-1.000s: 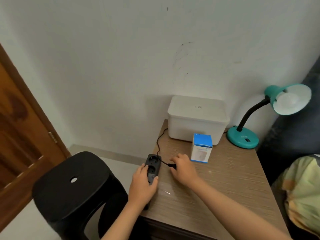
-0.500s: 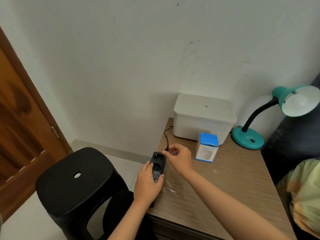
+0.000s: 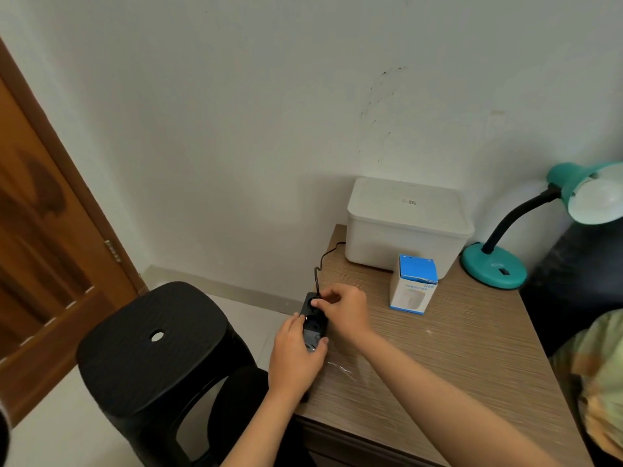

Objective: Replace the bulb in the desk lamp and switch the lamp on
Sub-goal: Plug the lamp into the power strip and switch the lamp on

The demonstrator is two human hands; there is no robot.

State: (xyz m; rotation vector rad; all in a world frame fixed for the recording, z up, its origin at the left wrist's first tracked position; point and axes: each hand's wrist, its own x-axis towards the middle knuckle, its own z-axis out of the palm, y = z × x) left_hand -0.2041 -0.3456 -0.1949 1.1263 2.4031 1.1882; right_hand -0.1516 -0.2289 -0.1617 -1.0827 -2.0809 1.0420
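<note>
Black stool (image 3: pixel 158 335) at 8 o'clock. Then left hand (image 3: pixel 296 355) curled round the power strip (image 3: pixel 315 326) at the desk (image 3: pixel 455 358) edge, steadying it. Right hand (image 3: pixel 344 310) pinching the plug (image 3: pixel 317 301) at the top socket, cord (image 3: pixel 320 264) running to 12. Looks like the plug-in step; next probably seating it fully. Bulb box (image 3: pixel 413 284) dead centre, white bin (image 3: pixel 408 224) behind. Lamp (image 3: pixel 499 264) off at 3 o'clock, bulb (image 3: pixel 596 197) in, switch on the base next.

One wooden table (image 3: pixel 455 358) stands at the right. On it sit one teal desk lamp (image 3: pixel 505 261) with one bulb (image 3: pixel 596 200), one white lidded box (image 3: pixel 404 224), one blue-and-white carton (image 3: pixel 413 284) and one black power strip (image 3: pixel 315 323). Two hands work there: the left hand (image 3: pixel 296 355) and the right hand (image 3: pixel 344 311). One black stool (image 3: pixel 151 345) stands left, beside one brown door (image 3: pixel 40 251).
</note>
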